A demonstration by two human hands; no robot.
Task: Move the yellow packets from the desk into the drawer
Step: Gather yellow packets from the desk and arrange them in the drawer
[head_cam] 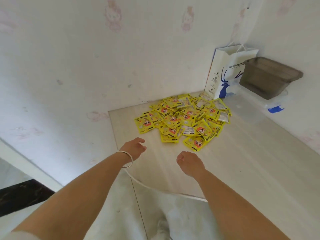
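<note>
Yellow packets point(183, 118) lie heaped in a loose overlapping pile at the back of the tabletop point(242, 153), beside a white paper bag point(223, 75). Both hands hover short of the pile, empty: left hand point(134, 148) with fingers loosely spread, right hand point(189, 161) half-curled, apparently readying to scoop. No drawer shows.

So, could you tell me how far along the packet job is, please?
Nothing looks done: the glossy yellow cartoon-print packets all lie heaped on the pale wooden desk. Nothing is in hand: the left hand and right hand hover empty short of the pile. Every packet remains; no drawer is in view.
</note>
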